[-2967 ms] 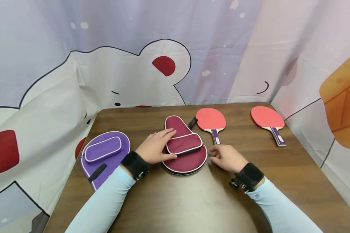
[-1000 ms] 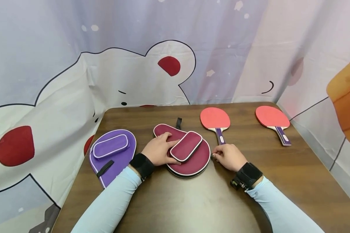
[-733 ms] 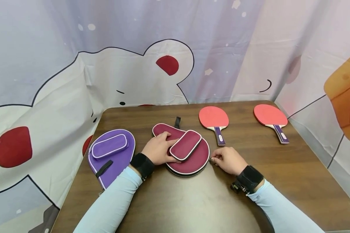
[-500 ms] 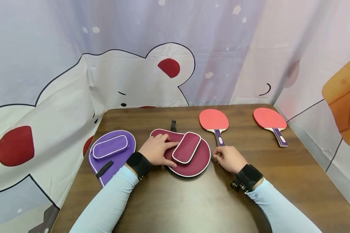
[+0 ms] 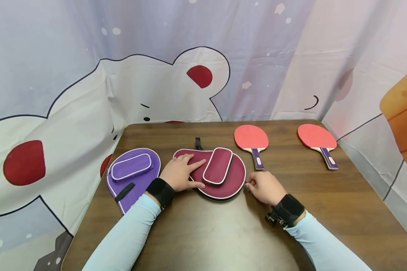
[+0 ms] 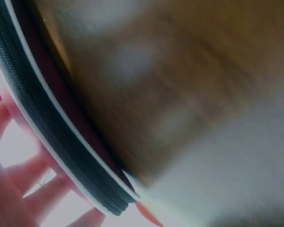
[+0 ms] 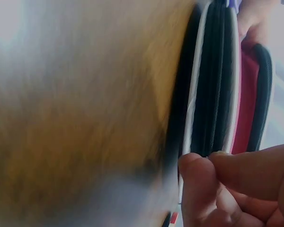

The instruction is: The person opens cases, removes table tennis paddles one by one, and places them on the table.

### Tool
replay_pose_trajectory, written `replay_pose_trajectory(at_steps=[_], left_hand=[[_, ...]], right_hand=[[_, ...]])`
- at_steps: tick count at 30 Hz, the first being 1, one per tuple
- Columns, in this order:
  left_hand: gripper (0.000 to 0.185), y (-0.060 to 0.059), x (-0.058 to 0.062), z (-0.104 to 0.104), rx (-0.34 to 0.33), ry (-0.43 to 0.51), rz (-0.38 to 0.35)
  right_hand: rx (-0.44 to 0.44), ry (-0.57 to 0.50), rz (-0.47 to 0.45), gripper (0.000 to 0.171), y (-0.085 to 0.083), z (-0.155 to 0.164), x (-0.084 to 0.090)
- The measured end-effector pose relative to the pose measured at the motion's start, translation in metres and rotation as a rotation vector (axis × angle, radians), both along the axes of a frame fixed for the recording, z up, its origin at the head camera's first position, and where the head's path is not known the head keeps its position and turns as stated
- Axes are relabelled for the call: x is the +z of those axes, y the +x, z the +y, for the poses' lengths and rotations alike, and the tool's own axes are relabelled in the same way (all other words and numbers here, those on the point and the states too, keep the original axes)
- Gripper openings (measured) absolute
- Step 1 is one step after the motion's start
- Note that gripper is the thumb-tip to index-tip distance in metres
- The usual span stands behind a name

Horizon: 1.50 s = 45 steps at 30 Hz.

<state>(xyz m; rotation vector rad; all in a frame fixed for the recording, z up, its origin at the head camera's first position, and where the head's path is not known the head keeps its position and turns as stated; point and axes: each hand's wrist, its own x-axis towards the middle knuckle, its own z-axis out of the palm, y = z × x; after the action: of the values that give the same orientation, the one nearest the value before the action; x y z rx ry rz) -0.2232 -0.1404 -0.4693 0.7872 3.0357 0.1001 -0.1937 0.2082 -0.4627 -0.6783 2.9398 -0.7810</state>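
Note:
The maroon paddle case (image 5: pixel 235 171) with white piping lies on the table, its narrow end to the left and its raised pocket (image 5: pixel 218 165) on top. My left hand (image 5: pixel 180 174) rests on the narrow end with fingers spread, the thumb near the pocket. In the left wrist view the black zipper (image 6: pixel 47 118) runs closed along the case's side. At the case's right edge my right hand (image 5: pixel 265 187) has thumb and index finger pinched together on the zipper pull, which the fingertips (image 7: pixel 196 165) mostly hide in the right wrist view.
A purple paddle case (image 5: pixel 142 180) lies to the left, partly under the left forearm. Two red table tennis paddles lie at the back: one paddle (image 5: pixel 251 136) just behind the right hand, the other paddle (image 5: pixel 316 136) far right. A printed curtain (image 5: pixel 156 90) hangs behind the table.
The maroon case has turned counterclockwise, its narrow end swinging from the far side to the left, the left hand with it. The right hand has stayed at the right edge.

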Motion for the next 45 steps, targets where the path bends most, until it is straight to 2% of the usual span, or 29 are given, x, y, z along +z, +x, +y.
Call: replay_pose_trajectory(at_steps=[4, 9, 14, 18, 24, 32, 37, 40, 45], left_hand=[[0.098, 0.002, -0.001, 0.002, 0.019, -0.015, -0.004], [0.104, 0.004, 0.001, -0.004, -0.004, -0.019, -0.020], [0.092, 0.008, -0.002, -0.010, -0.039, 0.020, -0.003], [0.084, 0.012, -0.007, -0.007, -0.038, 0.023, 0.034], [0.083, 0.010, -0.004, -0.006, -0.018, -0.002, 0.078], [0.079, 0.012, 0.002, -0.005, 0.045, -0.059, 0.064], [0.075, 0.018, -0.002, 0.005, 0.068, -0.077, 0.097], [0.074, 0.022, -0.005, 0.012, 0.067, -0.058, 0.131], [0.075, 0.024, -0.003, 0.015, 0.069, -0.043, 0.195]], right_hand=[[0.025, -0.008, -0.014, 0.012, 0.002, 0.001, -0.002], [-0.010, -0.011, -0.010, 0.010, -0.010, 0.008, -0.008], [-0.050, -0.007, -0.005, 0.013, -0.019, 0.013, -0.017], [-0.006, -0.021, -0.036, 0.016, -0.014, 0.011, -0.018], [0.084, -0.043, -0.031, 0.016, -0.006, 0.004, -0.015], [0.015, -0.023, -0.028, 0.015, -0.020, 0.008, -0.019], [-0.012, -0.015, -0.002, 0.016, -0.026, 0.011, -0.024], [0.006, -0.021, -0.001, 0.018, -0.022, 0.010, -0.024], [0.077, -0.061, -0.001, 0.018, -0.013, 0.001, -0.018]])
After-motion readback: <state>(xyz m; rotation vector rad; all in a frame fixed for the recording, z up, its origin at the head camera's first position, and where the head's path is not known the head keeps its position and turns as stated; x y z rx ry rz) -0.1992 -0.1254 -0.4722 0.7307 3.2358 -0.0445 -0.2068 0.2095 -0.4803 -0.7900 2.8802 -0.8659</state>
